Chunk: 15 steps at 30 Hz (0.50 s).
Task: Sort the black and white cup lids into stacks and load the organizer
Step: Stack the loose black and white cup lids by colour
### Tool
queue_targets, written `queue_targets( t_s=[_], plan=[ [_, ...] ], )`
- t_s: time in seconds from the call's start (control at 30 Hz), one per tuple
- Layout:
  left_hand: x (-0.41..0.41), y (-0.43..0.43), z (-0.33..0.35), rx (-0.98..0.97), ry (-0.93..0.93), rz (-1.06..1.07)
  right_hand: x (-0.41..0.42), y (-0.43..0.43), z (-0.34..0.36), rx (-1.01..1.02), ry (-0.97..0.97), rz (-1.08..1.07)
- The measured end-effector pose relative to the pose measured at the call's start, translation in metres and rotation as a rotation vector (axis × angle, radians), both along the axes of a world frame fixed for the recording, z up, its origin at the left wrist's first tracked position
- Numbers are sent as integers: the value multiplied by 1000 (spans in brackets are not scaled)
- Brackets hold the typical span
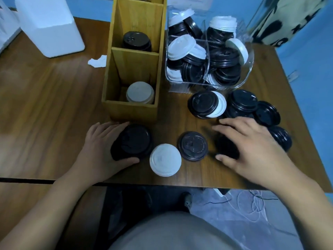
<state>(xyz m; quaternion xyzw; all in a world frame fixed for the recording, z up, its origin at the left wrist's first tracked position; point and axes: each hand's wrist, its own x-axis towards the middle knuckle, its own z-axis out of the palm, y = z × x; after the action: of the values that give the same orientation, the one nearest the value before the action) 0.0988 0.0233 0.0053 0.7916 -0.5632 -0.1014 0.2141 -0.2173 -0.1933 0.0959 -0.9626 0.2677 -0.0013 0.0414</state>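
My left hand [98, 150] grips a stack of black lids [132, 141] in front of the wooden organizer [133, 110]. A white lid [165, 160] and a single black lid [193, 146] lie between my hands. My right hand [252, 150] is blurred, its fingers curled over a dark lid [226, 147] on the table. The organizer's near compartment holds white lids [140, 92]; the one behind holds black lids [137, 41]. Loose black lids [241, 103] and a black lid on a white one [205, 103] lie beyond my right hand.
A clear plastic bin [248, 76] with mixed black and white lids stands behind the loose pile. A white foam box [48, 26] sits at the back left, with a crumpled paper scrap [98, 61] near it. The table's front edge runs just under my wrists.
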Motion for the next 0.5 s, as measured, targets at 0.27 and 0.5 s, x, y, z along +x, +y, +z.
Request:
queue_targets(
  t_s=[0.27, 0.5],
  plan=[
    [-4, -10, 3, 14, 11, 15, -28, -32, -16, -83, 126, 5],
    [-4, -10, 3, -4, 44, 17, -29, 11, -56, -71, -295, -2]
  ],
)
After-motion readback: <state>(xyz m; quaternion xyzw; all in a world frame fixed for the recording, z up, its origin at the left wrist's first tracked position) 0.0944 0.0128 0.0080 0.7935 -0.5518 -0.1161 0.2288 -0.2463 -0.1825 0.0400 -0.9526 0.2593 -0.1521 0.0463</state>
